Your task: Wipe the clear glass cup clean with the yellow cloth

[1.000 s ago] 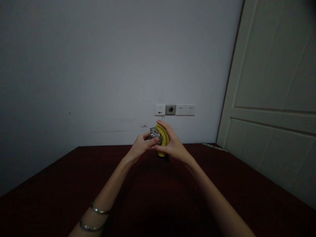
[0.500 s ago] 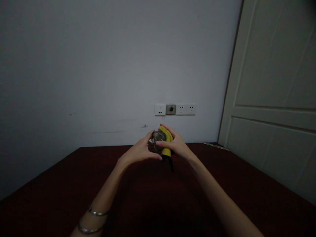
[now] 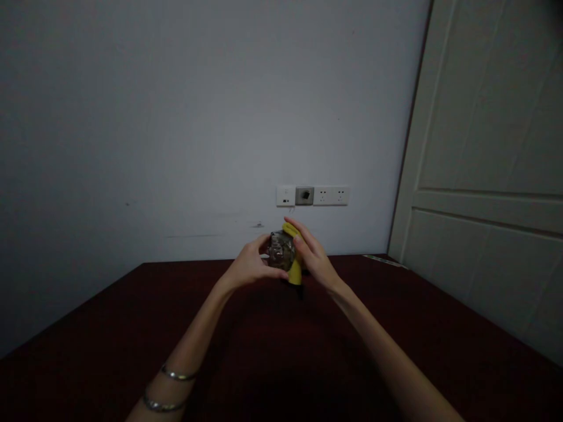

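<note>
Raised over the dark red table, a clear, faceted glass object (image 3: 280,251), possibly a cup, sits between my two hands. My left hand (image 3: 250,265) grips it from the left, thumb below and fingers behind. On its right side lies a folded yellow cloth (image 3: 295,274) with a dark part hanging from its lower end. My right hand (image 3: 313,257) is closed on this cloth and presses it against the glass. The glass's far side is hidden, and dim light blurs the details.
The dark red table (image 3: 264,351) reaches back to a pale wall (image 3: 211,129) with a row of sockets (image 3: 331,196). A white panelled door (image 3: 484,176) stands on the right. A thin flat strip (image 3: 385,261) lies at the table's back right edge.
The glass has turned a little, showing more of its face toward me. My right thumb has moved off the glass front, up and right onto the yellow cloth.
</note>
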The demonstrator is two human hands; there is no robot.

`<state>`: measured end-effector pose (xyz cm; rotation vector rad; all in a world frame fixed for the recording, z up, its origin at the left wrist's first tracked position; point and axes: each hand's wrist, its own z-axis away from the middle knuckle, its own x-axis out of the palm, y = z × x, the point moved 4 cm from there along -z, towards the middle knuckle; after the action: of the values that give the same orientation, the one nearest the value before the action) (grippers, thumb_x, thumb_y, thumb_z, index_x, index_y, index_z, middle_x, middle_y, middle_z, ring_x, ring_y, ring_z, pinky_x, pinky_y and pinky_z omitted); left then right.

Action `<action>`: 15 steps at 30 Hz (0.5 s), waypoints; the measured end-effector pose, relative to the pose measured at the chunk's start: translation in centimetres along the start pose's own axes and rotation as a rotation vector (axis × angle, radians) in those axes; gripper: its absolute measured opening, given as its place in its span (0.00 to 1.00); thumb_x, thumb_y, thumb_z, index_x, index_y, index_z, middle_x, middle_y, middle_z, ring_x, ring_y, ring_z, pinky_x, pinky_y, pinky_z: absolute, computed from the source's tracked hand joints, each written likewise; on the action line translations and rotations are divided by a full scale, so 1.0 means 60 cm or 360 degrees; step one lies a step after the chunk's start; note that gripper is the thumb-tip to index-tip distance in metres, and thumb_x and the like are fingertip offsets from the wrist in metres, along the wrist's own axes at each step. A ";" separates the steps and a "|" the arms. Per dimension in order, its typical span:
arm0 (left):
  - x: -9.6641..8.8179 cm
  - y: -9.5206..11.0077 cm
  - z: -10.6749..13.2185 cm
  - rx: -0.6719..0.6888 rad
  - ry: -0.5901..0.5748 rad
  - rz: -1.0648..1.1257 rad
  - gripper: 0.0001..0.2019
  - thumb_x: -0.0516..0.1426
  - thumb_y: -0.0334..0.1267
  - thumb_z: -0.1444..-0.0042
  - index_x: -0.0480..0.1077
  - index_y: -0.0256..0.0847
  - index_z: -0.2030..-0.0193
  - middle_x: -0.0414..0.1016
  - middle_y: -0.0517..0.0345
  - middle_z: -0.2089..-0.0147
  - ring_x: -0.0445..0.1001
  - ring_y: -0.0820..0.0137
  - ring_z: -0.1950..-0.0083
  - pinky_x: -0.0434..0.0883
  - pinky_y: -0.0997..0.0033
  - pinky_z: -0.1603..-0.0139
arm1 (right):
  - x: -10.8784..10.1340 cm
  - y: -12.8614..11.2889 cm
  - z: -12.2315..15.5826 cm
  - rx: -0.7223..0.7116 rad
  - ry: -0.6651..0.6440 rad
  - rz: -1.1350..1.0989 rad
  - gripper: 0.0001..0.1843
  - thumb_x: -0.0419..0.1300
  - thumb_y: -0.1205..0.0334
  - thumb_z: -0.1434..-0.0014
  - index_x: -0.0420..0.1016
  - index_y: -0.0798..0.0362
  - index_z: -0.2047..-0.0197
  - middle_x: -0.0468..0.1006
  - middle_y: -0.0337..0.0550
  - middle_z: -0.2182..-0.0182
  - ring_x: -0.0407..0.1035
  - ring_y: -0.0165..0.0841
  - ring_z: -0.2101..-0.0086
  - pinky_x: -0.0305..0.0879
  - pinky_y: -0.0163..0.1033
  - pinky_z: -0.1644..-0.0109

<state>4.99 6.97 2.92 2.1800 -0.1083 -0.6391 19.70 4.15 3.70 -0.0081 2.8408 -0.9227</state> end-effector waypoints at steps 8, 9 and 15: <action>0.009 0.003 -0.004 0.0025 0.0043 0.0339 0.35 0.71 0.46 0.71 0.67 0.33 0.54 0.74 0.50 0.57 0.74 0.61 0.56 0.71 0.64 0.55 | 0.013 -0.033 0.012 -0.0449 0.0159 0.0201 0.15 0.50 0.57 0.35 0.72 0.39 0.47 0.64 0.38 0.38 0.58 0.35 0.39 0.54 0.52 0.35; 0.011 0.005 -0.003 0.0024 0.0030 0.0349 0.35 0.71 0.46 0.71 0.67 0.33 0.55 0.75 0.50 0.58 0.74 0.62 0.57 0.71 0.64 0.56 | 0.011 -0.030 0.011 -0.0414 0.0218 0.0156 0.15 0.49 0.58 0.34 0.72 0.39 0.48 0.66 0.38 0.39 0.59 0.34 0.40 0.55 0.51 0.36; 0.013 0.019 -0.001 0.0047 0.0067 0.0381 0.35 0.71 0.47 0.71 0.68 0.33 0.55 0.76 0.48 0.57 0.74 0.61 0.57 0.72 0.65 0.57 | 0.006 -0.033 0.010 -0.0414 0.0293 0.0109 0.14 0.53 0.61 0.36 0.74 0.38 0.50 0.68 0.37 0.41 0.62 0.34 0.42 0.59 0.50 0.38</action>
<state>5.87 6.03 3.51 2.1644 -0.3528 -0.4578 19.34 2.17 4.37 0.1508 3.0884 -0.5613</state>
